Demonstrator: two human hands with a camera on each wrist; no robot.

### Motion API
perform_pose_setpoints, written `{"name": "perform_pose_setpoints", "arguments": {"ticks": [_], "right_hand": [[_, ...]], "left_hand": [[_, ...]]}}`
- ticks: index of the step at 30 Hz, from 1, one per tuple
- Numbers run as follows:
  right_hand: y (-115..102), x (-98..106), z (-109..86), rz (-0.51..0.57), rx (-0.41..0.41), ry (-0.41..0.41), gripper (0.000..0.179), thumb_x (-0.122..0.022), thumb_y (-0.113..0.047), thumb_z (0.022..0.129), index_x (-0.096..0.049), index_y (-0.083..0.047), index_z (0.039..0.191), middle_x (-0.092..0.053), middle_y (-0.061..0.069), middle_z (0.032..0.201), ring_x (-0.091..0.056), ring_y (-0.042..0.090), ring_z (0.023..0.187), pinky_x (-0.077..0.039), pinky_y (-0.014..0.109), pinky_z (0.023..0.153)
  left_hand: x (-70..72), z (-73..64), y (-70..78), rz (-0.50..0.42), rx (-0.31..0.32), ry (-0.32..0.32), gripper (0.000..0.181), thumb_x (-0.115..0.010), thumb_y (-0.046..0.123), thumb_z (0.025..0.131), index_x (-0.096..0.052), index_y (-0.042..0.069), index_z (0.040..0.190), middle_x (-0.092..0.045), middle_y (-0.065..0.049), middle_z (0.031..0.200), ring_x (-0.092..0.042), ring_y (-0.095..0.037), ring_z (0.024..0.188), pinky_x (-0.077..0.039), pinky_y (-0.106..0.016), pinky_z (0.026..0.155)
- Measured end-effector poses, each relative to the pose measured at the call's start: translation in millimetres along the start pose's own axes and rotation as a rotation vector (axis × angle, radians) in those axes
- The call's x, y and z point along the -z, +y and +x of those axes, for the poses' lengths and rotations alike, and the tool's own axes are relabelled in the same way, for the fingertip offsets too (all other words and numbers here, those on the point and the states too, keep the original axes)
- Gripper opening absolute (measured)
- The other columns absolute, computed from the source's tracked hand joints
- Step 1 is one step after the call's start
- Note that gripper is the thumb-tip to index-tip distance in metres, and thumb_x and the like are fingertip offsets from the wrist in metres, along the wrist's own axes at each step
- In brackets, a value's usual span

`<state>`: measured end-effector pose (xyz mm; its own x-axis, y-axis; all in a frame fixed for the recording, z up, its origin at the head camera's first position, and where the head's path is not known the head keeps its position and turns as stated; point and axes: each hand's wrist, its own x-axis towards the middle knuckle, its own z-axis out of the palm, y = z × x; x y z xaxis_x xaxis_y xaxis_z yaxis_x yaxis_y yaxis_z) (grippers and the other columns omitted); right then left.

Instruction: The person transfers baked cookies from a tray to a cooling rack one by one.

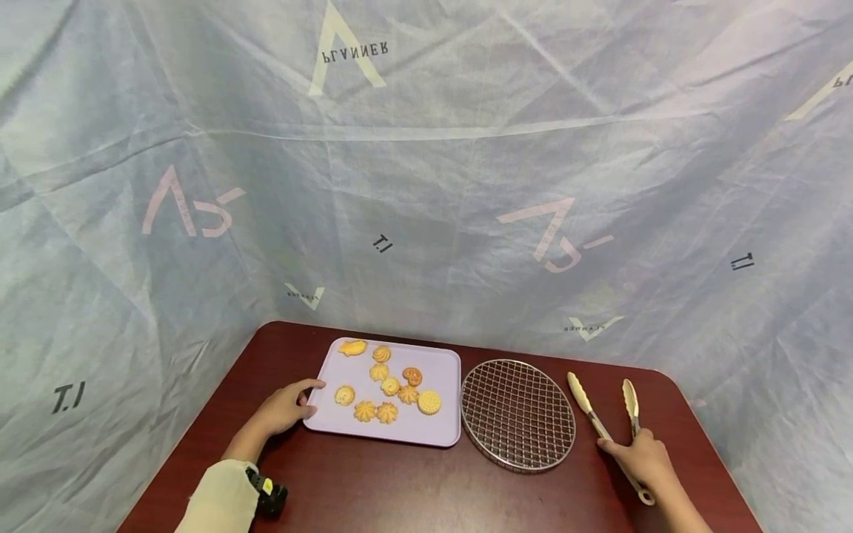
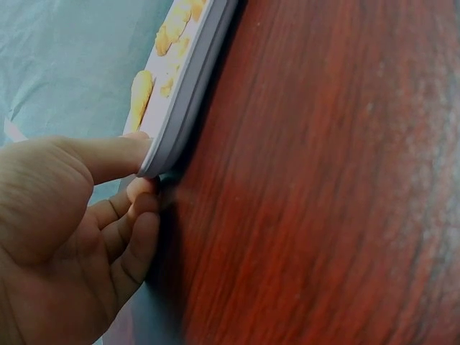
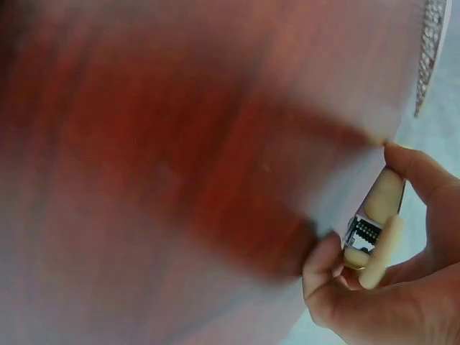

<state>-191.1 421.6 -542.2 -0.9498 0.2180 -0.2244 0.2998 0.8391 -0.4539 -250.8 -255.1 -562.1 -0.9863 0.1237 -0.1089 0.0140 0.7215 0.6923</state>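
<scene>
My left arm reaches in from the lower left, its pale sleeve [image 1: 223, 496] ending at a black wrist device [image 1: 269, 494]. That left hand [image 1: 283, 409] grips the corner of the tray [image 1: 441, 370]: the thumb lies over the rim and the other fingers bend around and below the edge. My right forearm comes bare from the lower right, and the right hand [image 1: 645, 460] holds the tongs [image 1: 581, 394], thumb against one arm and fingers at the other, so the two arms spread in a V with their tips pointing away from me. I cannot tell whether the tongs touch the tabletop.

The tray sits on the left part of the table [image 1: 400, 481], smooth, pale lilac, a rectangle with rounded corners and a low raised lip. On it lie golden biscuits [image 1: 429, 402]: ridged flower shapes, a swirl, a round dimpled one, and a fish shape near the far left corner. Between tray and tongs rests the wire rack [image 1: 517, 414], a round metal mesh with a shiny rim. The tongs have scalloped cream tips on slim metallic arms. Under everything runs glossy reddish-brown wood grain; behind hangs creased grey cloth [image 1: 426, 163] printed with lettering.
</scene>
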Motion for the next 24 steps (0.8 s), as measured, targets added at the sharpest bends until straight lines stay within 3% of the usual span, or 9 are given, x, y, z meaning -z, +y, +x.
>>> {"name": "perform_pose_setpoints", "arguments": {"ticks": [6, 11, 18, 24], "right_hand": [[-0.9, 7.6, -2.1, 0.207, -0.028, -0.012, 0.075, -0.077, -0.039, 0.087, -0.035, 0.020, 0.109, -0.057, 0.028, 0.081, -0.067, 0.024, 0.060, -0.057, 0.040, 0.056], [1.4, 6.8, -3.8, 0.330, -0.047, -0.028, 0.074, -0.077, -0.030, 0.086, -0.030, 0.018, 0.115, -0.059, 0.019, 0.072, -0.065, 0.020, 0.056, -0.057, 0.037, 0.052], [7.6, 0.0, -2.6, 0.289, -0.056, -0.009, 0.086, -0.077, -0.048, 0.088, -0.031, 0.018, 0.119, -0.054, 0.013, 0.073, -0.058, 0.019, 0.055, -0.052, 0.035, 0.052], [7.4, 2.5, -2.2, 0.108, -0.031, 0.041, 0.099, -0.068, -0.066, 0.088, -0.037, 0.022, 0.119, -0.059, 0.030, 0.088, -0.064, 0.032, 0.070, -0.051, 0.044, 0.062]], "left_hand": [[1.0, 0.4, 1.7, -0.003, -0.002, -0.002, 0.047, -0.074, 0.002, 0.091, -0.063, 0.007, 0.136, -0.050, -0.006, 0.083, -0.048, -0.021, 0.073, -0.039, -0.035, 0.067], [0.7, -0.2, 1.9, 0.001, 0.001, -0.003, 0.047, -0.074, 0.002, 0.091, -0.064, 0.008, 0.136, -0.051, -0.006, 0.082, -0.048, -0.020, 0.073, -0.039, -0.035, 0.067], [0.0, -0.4, 1.7, -0.001, -0.002, 0.000, 0.046, -0.075, 0.002, 0.090, -0.065, 0.007, 0.135, -0.050, -0.006, 0.081, -0.048, -0.020, 0.072, -0.038, -0.034, 0.067], [0.0, -1.0, -0.7, -0.009, -0.033, 0.001, 0.047, -0.075, 0.002, 0.089, -0.065, 0.007, 0.135, -0.051, -0.005, 0.079, -0.047, -0.020, 0.070, -0.039, -0.034, 0.065]]}}
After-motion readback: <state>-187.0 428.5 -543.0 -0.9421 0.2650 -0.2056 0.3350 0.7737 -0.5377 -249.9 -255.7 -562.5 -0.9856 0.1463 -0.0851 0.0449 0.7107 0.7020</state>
